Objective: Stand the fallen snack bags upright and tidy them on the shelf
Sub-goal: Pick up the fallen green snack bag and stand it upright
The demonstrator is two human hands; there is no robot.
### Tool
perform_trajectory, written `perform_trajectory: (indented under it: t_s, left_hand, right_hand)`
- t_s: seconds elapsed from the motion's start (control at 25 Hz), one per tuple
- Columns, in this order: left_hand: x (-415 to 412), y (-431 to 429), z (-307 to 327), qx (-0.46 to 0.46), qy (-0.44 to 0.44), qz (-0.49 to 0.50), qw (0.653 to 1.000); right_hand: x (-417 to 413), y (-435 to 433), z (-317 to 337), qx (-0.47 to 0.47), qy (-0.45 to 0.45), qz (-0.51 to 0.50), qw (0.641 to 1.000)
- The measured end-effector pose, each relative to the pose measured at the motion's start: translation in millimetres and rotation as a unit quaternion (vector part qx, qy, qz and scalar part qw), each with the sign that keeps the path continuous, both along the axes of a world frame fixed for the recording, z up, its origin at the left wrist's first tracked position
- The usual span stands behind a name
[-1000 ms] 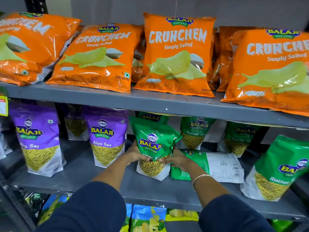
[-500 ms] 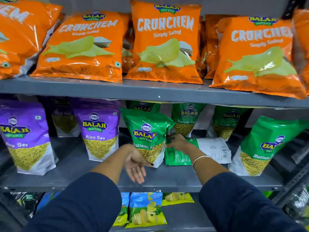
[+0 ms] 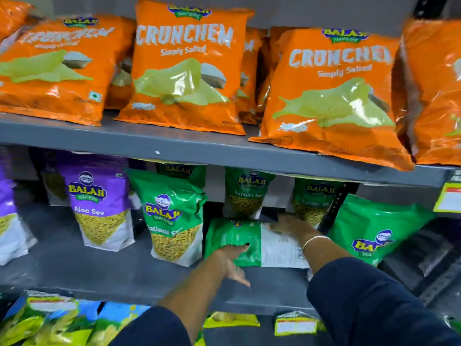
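Middle shelf [image 3: 74,275]: green Ratlami Sev bags mostly upright; one fallen bag [image 3: 239,239] lies flat, back up, at centre. Right hand [image 3: 290,227] rests on its top edge, left hand [image 3: 230,260] open at its lower edge; neither grip closed. Standing it remains.

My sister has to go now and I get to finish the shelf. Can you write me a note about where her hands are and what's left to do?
Left hand: open, at the near edge of the fallen Ratlami Sev bag, thumb touching it.
Right hand: resting flat on that bag's far end, not gripping.
That bag lies flat, back side up, on the middle shelf, between an upright Ratlami Sev bag and a leaning Ratlami Sev bag.
Done: the upright Ratlami Sev bag and the Aloo Sev bag stand neatly.
Left: stand the flat bag up, straighten the leaning one, line up the front row.
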State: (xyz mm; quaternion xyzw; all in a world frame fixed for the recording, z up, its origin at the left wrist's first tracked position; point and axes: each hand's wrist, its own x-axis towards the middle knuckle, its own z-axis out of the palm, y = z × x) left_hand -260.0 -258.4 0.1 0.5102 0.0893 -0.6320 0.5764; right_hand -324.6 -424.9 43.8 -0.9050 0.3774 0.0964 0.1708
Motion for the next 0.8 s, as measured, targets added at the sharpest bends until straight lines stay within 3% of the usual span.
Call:
perform_trajectory:
  t_s: [0.2,0.4,0.56,0.68,0.8]
  left_hand:
    - [-39.7,-36.0,-10.2,-0.002,-0.077,0.17,0.982]
    - [-38.1,-54.9,-23.0,-0.017,-0.08,0.189,0.978]
    - [-38.1,-53.9,-17.7,0.027,-0.193,0.189,0.962]
    - [-33.3,-48.9,-9.7,0.041,-0.242,0.229,0.942]
    - [-25.8,-45.0,0.7,0.024,-0.406,0.191,0.893]
  right_hand:
    - [2.3,-35.8,-19.5,0.027,0.075,0.047,0.996]
    - [10.8,-39.2,-16.9,0.035,0.121,0.085,0.988]
    - [6.5,-32.8,-10.9,0.088,0.109,0.062,0.988]
    - [-6.1,-30.1,-6.4,0.127,0.05,0.057,0.989]
    - [-13.9,-38.1,-18.1,0.194,-0.095,0.044,0.975]
